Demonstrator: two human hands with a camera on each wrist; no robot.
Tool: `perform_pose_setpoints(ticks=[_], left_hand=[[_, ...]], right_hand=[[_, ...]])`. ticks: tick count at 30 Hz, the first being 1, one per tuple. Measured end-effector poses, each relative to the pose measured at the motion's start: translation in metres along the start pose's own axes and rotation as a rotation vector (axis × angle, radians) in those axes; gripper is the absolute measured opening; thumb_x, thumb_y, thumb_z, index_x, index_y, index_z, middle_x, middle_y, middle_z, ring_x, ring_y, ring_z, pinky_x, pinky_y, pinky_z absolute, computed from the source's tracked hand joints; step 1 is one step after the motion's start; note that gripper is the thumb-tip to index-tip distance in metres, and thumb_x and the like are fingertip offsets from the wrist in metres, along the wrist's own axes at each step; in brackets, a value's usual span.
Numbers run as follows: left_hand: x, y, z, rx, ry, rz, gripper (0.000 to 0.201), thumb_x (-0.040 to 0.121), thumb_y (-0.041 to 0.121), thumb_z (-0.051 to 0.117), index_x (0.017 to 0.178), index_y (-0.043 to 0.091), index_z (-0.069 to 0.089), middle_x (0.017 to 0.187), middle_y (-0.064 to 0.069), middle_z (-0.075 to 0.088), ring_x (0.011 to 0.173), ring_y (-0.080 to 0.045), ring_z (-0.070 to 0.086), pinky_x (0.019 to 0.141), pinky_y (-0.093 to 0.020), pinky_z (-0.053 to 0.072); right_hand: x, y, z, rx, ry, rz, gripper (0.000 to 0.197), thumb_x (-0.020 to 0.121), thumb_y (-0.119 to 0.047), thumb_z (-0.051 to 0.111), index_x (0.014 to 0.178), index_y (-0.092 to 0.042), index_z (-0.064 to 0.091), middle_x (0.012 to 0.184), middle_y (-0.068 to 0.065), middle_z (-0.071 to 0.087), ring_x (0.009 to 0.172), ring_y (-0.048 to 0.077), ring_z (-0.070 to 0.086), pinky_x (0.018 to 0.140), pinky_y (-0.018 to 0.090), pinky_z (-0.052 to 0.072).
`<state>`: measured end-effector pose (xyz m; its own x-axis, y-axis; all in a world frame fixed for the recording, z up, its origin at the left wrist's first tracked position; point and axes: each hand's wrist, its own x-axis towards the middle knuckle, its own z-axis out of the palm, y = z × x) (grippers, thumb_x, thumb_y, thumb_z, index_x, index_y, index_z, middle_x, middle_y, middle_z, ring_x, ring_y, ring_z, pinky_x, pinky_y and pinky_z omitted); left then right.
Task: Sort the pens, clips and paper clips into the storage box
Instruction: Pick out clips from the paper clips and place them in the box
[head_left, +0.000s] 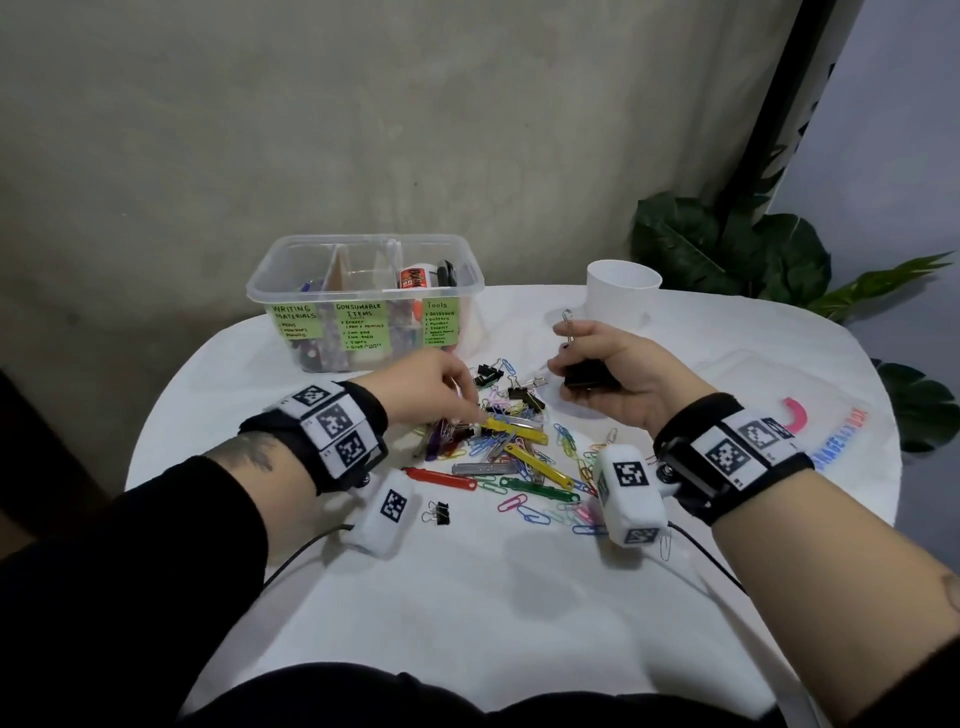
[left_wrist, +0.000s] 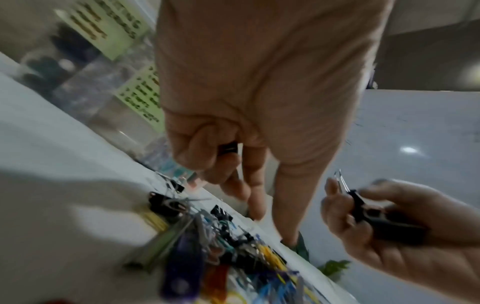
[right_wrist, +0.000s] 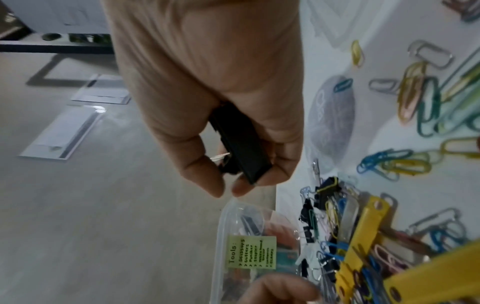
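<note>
Black steel is what our right hand (head_left: 613, 364) holds: a large binder clip (head_left: 589, 382), fingers curled round its body, one wire handle sticking up past the fingertips. Our left hand (head_left: 431, 387) reaches down into the pile of paper clips (head_left: 519, 441) and coloured fasteners in the middle of the white worktop (head_left: 467, 597), thumb and forefinger pinching at something small; what exactly they have, we cannot tell. The storage box (head_left: 363, 299) stands beyond the pile, its labelled compartments already part filled, with a white cup (head_left: 623, 291) to its right.

What could go wrong, we judge: the paper clips are tangled, so lifting one may drag a chain of others along and scatter them. The big clip could also end up in the wrong compartment if we do not check the labels.

The left wrist view shows a small dark object (left_wrist: 228, 147) tucked under the curled fingers, which the head view hides. The right wrist view shows the grip on the clip from beneath and the "Tools" label (right_wrist: 252, 255) up close.
</note>
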<state>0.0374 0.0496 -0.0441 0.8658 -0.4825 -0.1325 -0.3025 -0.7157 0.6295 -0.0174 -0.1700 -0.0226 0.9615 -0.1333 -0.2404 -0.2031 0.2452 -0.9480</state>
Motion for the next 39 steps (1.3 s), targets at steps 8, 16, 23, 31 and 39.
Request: perform_pose_setpoints(ticks=[8, 16, 23, 31, 39], left_hand=[[0.008, 0.003, 0.008, 0.284, -0.039, 0.061, 0.017, 0.072, 0.028, 0.085, 0.076, 0.017, 0.074, 0.07, 0.007, 0.07, 0.064, -0.009, 0.062, 0.059, -0.02, 0.045], [0.011, -0.004, -0.009, -0.761, 0.014, -0.233, 0.007, 0.098, 0.007, 0.052, 0.099, 0.0, 0.053, 0.097, -0.018, 0.07, 0.057, -0.011, 0.058, 0.053, -0.023, 0.056], [0.036, -0.001, -0.011, -0.475, 0.17, -0.225, 0.021, 0.101, 0.015, 0.043, 0.087, 0.012, 0.058, 0.071, -0.002, 0.051, 0.056, -0.012, 0.048, 0.047, -0.023, 0.043], [0.076, -0.001, 0.005, 0.318, 0.067, -0.148, 0.035, 0.082, 0.042, 0.073, 0.095, 0.01, 0.069, 0.087, -0.005, 0.072, 0.08, -0.02, 0.07, 0.076, -0.034, 0.059], [0.085, 0.003, 0.001, 0.421, 0.005, -0.098, 0.038, 0.097, 0.042, 0.053, 0.11, 0.007, 0.063, 0.099, -0.006, 0.066, 0.089, -0.022, 0.063, 0.075, -0.032, 0.052]], right_hand=[[0.034, 0.0, 0.008, -0.92, 0.094, 0.036, 0.031, 0.075, -0.024, 0.084, 0.072, -0.012, 0.056, 0.07, 0.006, 0.058, 0.059, 0.019, 0.056, 0.052, 0.026, 0.043], [0.062, 0.003, 0.031, -1.45, 0.017, 0.038, 0.03, 0.083, -0.035, 0.076, 0.085, -0.007, 0.063, 0.08, 0.009, 0.069, 0.056, 0.018, 0.059, 0.052, 0.023, 0.046], [0.085, 0.0, 0.044, -1.265, 0.093, -0.144, 0.032, 0.074, -0.018, 0.08, 0.061, -0.011, 0.052, 0.073, 0.01, 0.059, 0.065, 0.024, 0.053, 0.061, 0.03, 0.045], [0.112, 0.007, 0.071, -1.635, -0.122, -0.229, 0.033, 0.066, -0.001, 0.075, 0.055, -0.012, 0.046, 0.065, 0.01, 0.057, 0.063, 0.02, 0.043, 0.054, 0.028, 0.043], [0.122, 0.009, 0.047, -1.375, -0.106, -0.179, 0.039, 0.063, 0.002, 0.075, 0.052, -0.015, 0.043, 0.065, 0.009, 0.051, 0.06, 0.022, 0.044, 0.058, 0.028, 0.038]])
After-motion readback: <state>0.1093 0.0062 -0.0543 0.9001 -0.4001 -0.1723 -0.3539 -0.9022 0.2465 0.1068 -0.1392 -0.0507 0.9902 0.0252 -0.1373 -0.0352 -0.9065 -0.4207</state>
